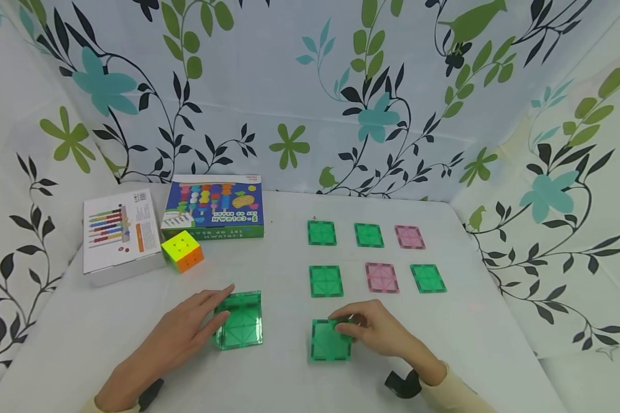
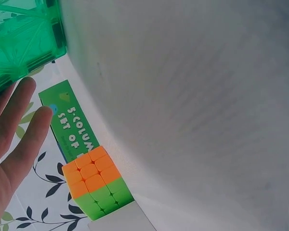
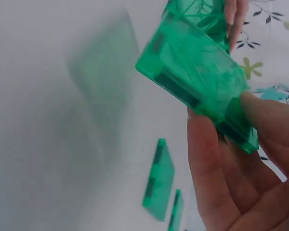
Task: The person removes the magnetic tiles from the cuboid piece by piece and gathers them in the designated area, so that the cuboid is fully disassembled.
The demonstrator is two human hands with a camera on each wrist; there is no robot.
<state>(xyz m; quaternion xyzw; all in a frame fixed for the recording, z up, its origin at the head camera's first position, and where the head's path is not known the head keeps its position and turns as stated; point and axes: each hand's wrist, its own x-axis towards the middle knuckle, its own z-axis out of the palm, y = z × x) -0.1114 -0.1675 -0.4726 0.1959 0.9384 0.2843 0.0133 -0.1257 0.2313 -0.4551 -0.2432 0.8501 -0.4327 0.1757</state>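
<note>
In the head view, my right hand (image 1: 377,330) pinches a green translucent magnetic tile (image 1: 326,341) between thumb and fingers. The right wrist view shows this square tile (image 3: 195,72) tilted and off the table. Left of it on the table is a green tile structure (image 1: 244,324), with at least one tile standing along its left side. My left hand (image 1: 186,327) touches that left side, its fingers fairly straight. In the left wrist view the fingers (image 2: 26,132) extend beside the green tiles (image 2: 24,48); the exact contact there is partly hidden.
Right of centre, several separate tiles lie in two rows, including a green tile (image 1: 326,281) and a pink tile (image 1: 382,277). At the back left are a puzzle cube (image 1: 182,251), a blue-and-green box (image 1: 214,206) and a white box (image 1: 119,229). Patterned cloth (image 1: 258,92) hangs behind the table.
</note>
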